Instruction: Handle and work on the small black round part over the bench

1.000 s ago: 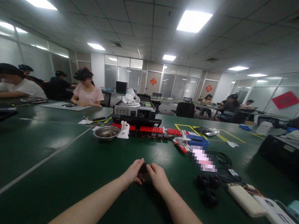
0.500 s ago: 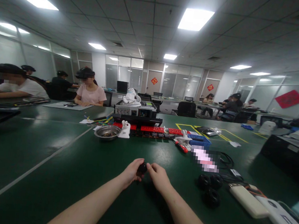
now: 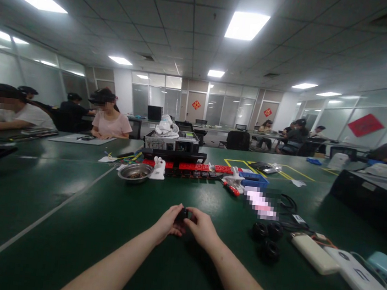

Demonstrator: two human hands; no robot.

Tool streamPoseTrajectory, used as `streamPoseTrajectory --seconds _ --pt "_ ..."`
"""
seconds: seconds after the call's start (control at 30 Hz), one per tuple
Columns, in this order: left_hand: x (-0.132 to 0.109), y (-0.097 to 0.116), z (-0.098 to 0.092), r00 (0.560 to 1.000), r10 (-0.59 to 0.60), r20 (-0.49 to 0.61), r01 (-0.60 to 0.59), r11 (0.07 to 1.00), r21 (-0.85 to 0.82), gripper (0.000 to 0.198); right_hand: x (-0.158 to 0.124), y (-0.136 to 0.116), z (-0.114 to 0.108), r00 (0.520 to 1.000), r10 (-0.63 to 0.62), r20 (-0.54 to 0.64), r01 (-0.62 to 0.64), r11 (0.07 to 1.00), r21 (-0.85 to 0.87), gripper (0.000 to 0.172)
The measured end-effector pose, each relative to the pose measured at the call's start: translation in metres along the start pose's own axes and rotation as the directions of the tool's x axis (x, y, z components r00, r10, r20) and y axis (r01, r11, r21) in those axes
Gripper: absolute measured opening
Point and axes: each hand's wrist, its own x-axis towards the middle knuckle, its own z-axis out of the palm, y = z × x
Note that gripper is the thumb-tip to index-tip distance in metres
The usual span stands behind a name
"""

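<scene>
Head view: green table [image 3: 84, 226] under ceiling lights [image 3: 247, 26], glass partitions [image 3: 229, 112] beyond.

Tabletop [image 3: 76, 234] smooth, glossy; bowl [image 3: 133, 181] shiny metal.

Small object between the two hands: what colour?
The small object is black, though partly covered; it shows best in the head view.

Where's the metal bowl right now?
In the head view, the metal bowl sits left of centre on the green table, just left of a white object and farther away than the person's left hand.
</scene>
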Motion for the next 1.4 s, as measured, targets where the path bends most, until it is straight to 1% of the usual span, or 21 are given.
streamPoseTrajectory --seconds 0.07,0.13,0.23,0.3,0.4,0.47,0.57,0.7,0.73,0.83,0.93,1.0,1.07,1.1,1.17,1.23,1.27,1.4 --pt "0.0011 -0.0013 -0.0015 1.0 -0.009 0.003 0.009 1.0 0.012 0.044 -0.0008 -0.0022 -0.001 0.999 -0.033 -0.009 0.033 0.999 -0.001 0.032" --pt "0.0014 -0.002 -0.0027 1.0 -0.002 0.001 0.002 1.0 0.002 0.041 -0.0012 -0.0034 -0.0008 0.999 -0.029 -0.027 0.029 1.0 -0.01 0.034" --pt "0.0002 -0.0015 -0.0022 1.0 0.019 0.008 -0.019 1.0 -0.014 0.036 -0.0011 -0.0024 0.0006 0.996 0.063 -0.057 -0.064 0.998 -0.019 0.034" --pt "-0.0011 -0.0006 -0.0009 0.999 0.03 0.014 -0.029 0.999 -0.019 0.032 -0.0004 -0.0007 0.0013 0.99 0.131 -0.054 -0.133 0.991 -0.029 0.036" --pt "-0.0027 0.0007 0.0004 0.999 0.034 0.026 -0.034 0.999 -0.008 0.029 0.001 0.0011 0.0019 0.985 0.169 -0.017 -0.169 0.985 -0.04 0.046" --pt "-0.0034 0.001 0.0002 0.999 0.034 0.034 -0.034 0.999 0.002 0.031 0.0018 0.0009 0.0023 0.985 0.174 -0.008 -0.174 0.983 -0.055 0.046" --pt "-0.0039 0.0013 -0.0007 0.998 0.042 0.049 -0.042 0.999 -0.001 0.032 0.0019 -0.001 0.0029 0.99 0.143 -0.018 -0.143 0.988 -0.051 0.037" --pt "-0.0026 0.0011 -0.0007 0.998 0.039 0.04 -0.038 0.999 -0.022 0.032 0.0001 -0.004 0.0021 0.999 0.048 -0.012 -0.048 0.999 0.019 0.021" --pt "-0.0019 0.0007 -0.0007 0.999 0.03 0.033 -0.03 0.999 -0.017 0.034 -0.0005 -0.0046 0.0013 1.0 0.025 -0.004 -0.025 0.999 0.034 0.021" --pt "0.0003 -0.0014 -0.0016 0.999 0.019 0.028 -0.019 1.0 0.006 0.038 -0.0016 -0.0059 -0.0011 0.999 -0.035 0.023 0.033 0.997 0.075 0.033" --pt "0.0016 -0.0037 -0.003 0.999 0.04 0.028 -0.04 0.999 -0.003 0.034 -0.0016 -0.0056 -0.0018 0.998 -0.055 0.027 0.053 0.996 0.068 0.036" --pt "0.0016 -0.0044 -0.0035 0.998 0.058 0.02 -0.057 0.998 -0.02 0.031 -0.0012 -0.0041 -0.0006 1.0 -0.008 0.002 0.008 0.999 0.046 0.037" --pt "0.001 -0.0043 -0.0033 0.997 0.071 0.008 -0.07 0.997 -0.034 0.029 -0.0007 -0.0017 0.0012 0.997 0.074 -0.025 -0.074 0.997 0.021 0.035" --pt "0.0006 -0.0039 -0.0031 0.997 0.074 0.003 -0.074 0.997 -0.037 0.029 -0.0004 -0.0005 0.002 0.993 0.113 -0.026 -0.113 0.994 0.008 0.034" --pt "-0.0003 -0.0028 -0.0026 0.997 0.077 -0.002 -0.077 0.996 -0.034 0.03 0.0 0.0017 0.0032 0.988 0.153 0.007 -0.153 0.988 -0.018 0.04" --pt "-0.0013 -0.0019 -0.0025 0.997 0.079 0.002 -0.079 0.997 -0.025 0.032 0.0002 0.0027 0.0037 0.987 0.153 0.044 -0.151 0.988 -0.043 0.046" --pt "-0.0018 -0.0015 -0.0026 0.997 0.082 0.006 -0.082 0.996 -0.019 0.032 0.0002 0.0026 0.0038 0.988 0.148 0.052 -0.144 0.988 -0.059 0.046" --pt "-0.0034 -0.0003 -0.0032 0.995 0.094 0.043 -0.094 0.996 -0.011 0.032 0.0001 -0.0003 0.0032 0.991 0.127 0.037 -0.123 0.986 -0.111 0.037"
